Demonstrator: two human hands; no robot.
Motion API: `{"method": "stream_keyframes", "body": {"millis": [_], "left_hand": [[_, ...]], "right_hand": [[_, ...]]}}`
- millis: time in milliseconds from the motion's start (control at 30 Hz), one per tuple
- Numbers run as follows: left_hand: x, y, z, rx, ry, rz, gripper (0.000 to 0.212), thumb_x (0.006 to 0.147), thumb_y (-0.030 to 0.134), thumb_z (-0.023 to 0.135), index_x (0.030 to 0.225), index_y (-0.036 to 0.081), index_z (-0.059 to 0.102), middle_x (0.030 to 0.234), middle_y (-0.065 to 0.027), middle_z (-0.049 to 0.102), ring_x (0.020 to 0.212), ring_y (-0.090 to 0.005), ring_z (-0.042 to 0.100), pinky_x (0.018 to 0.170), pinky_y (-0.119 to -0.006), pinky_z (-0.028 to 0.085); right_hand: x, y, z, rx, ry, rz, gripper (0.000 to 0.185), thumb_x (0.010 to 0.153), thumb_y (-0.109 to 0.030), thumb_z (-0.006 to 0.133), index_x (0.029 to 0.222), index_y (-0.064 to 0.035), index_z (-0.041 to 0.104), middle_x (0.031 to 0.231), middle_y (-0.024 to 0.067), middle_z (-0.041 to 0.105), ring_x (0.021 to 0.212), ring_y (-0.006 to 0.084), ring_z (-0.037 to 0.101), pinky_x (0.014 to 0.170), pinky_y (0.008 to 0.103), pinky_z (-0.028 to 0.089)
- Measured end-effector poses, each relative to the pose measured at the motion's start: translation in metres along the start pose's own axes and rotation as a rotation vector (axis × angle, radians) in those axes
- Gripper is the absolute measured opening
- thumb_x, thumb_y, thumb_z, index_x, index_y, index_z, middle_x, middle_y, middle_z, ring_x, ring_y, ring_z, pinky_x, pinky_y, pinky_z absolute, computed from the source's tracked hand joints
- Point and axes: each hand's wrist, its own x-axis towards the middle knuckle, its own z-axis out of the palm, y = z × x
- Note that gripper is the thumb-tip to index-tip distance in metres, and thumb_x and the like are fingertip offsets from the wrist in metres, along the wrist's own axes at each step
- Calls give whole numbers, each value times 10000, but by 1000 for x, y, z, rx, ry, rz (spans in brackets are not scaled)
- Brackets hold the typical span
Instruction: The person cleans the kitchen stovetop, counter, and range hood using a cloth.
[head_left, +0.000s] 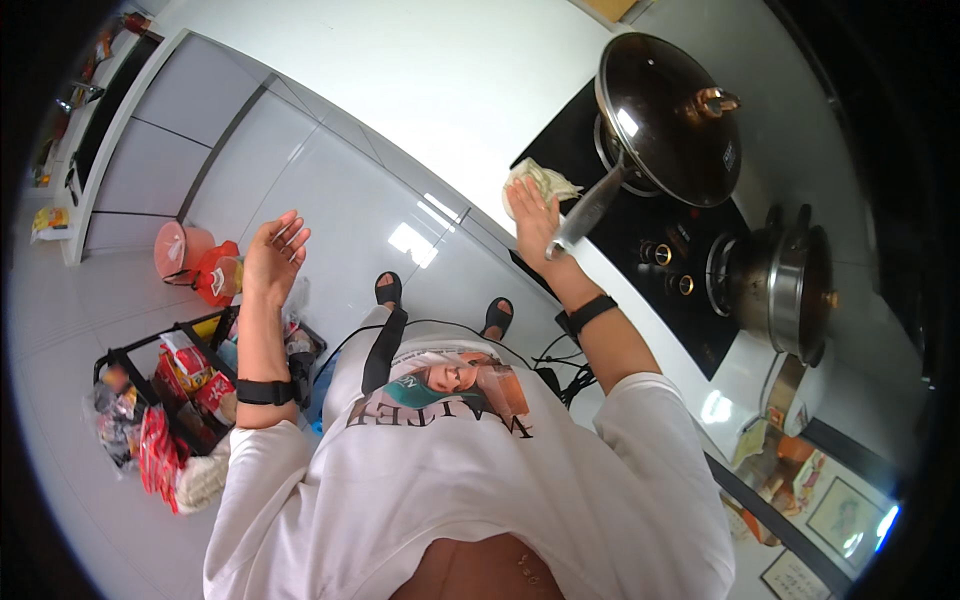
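Note:
My right hand (534, 225) lies with its fingers extended over a pale, crumpled cloth (553, 180). It presses this cloth against the white countertop (450, 97), right at the edge of the black gas hob (645, 232). Above my right wrist juts the grey handle (589, 214) of a lidded pan, with the dark glass lid (660, 112) tilted toward the wall side in this view. My left hand (277, 251) hangs in the air over the floor, palm turned inward, fingers slightly curled and holding nothing.
A steel pot (784, 281) stands on the nearer burner, beside two control knobs (671, 270). Black cables (577, 375) hang by my right side. On the floor at left are a black crate (187, 375) of packaged goods and a pink bin (184, 247) with a red bag (219, 274).

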Motion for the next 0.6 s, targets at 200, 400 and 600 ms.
{"method": "stream_keyframes", "body": {"millis": [200, 400, 600], "left_hand": [[55, 51, -65, 26, -32, -21, 312, 860, 238, 477, 1093, 48, 562, 1041, -46, 571, 917, -150, 557, 720, -236, 421], [94, 83, -101, -1, -74, -45, 307, 858, 237, 484, 1087, 46, 556, 1011, -43, 580, 884, -152, 572, 684, -234, 434], [118, 95, -108, -62, -61, -104, 274, 849, 221, 493, 1051, 53, 570, 990, -44, 587, 848, -153, 582, 664, -234, 441]], "right_hand": [[-41, -7, -18, 19, -7, 152, 546, 783, 61, 470, 1309, -72, 400, 1367, 128, 383, 1285, 328, 314, 1038, 427, 260], [-49, -28, -8, -113, -97, 565, 498, 809, 30, 485, 1296, -33, 407, 1350, 169, 391, 1256, 358, 339, 1064, 394, 248], [53, -65, 41, -22, 56, 283, 556, 635, 143, 470, 1184, 63, 496, 1252, 246, 469, 1173, 441, 405, 1011, 443, 297]]}}
